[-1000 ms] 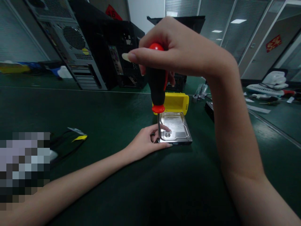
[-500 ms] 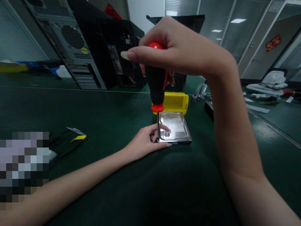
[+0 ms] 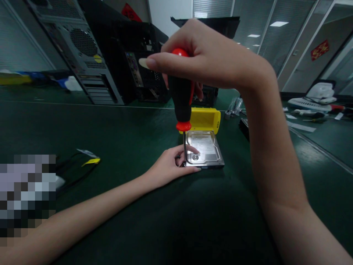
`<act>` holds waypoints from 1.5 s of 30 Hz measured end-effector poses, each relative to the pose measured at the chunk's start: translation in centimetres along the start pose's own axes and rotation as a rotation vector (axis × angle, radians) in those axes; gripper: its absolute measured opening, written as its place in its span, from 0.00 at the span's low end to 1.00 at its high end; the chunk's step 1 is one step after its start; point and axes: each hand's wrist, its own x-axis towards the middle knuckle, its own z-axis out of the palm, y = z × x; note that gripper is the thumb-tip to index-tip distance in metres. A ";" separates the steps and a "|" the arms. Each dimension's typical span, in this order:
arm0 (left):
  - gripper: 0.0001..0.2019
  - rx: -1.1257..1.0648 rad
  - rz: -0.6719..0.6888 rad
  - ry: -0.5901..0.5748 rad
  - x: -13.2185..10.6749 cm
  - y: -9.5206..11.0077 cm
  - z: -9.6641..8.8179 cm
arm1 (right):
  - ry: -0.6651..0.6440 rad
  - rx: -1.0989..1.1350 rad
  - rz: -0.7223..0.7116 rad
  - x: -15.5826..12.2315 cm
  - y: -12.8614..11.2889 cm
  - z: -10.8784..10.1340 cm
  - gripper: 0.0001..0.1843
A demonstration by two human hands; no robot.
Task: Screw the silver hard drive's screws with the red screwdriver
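Note:
A silver hard drive [image 3: 205, 147] lies flat on the dark green table. My left hand [image 3: 168, 163] grips its near left corner, thumb along the front edge and a finger across the top. In my right hand [image 3: 190, 57] is a black and red screwdriver [image 3: 180, 99], held upright with the fingers wrapped round the top of its handle. The shaft points straight down at the drive's near left corner. Whether the tip sits in a screw is too small to tell. Just behind the drive stands an open yellow case [image 3: 205, 119], partly covered by the screwdriver.
Computer cases [image 3: 102, 55] stand at the back left. A black object [image 3: 244, 129] lies right of the drive, partly behind my right forearm. Cables with a yellow tag [image 3: 92, 161] lie at left. Tools and paper strips [image 3: 302, 126] are at far right.
The whole view has shifted very slightly to the left. The screwdriver handle leans a touch further left; both hands keep their grips.

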 end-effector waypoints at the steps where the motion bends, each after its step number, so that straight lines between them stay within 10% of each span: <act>1: 0.28 0.003 0.000 0.001 0.0 0.0 0.0 | 0.002 -0.008 -0.009 0.0 0.0 0.0 0.28; 45: 0.28 0.001 -0.001 -0.002 0.0 0.2 0.0 | -0.004 0.014 0.041 0.1 -0.3 0.0 0.26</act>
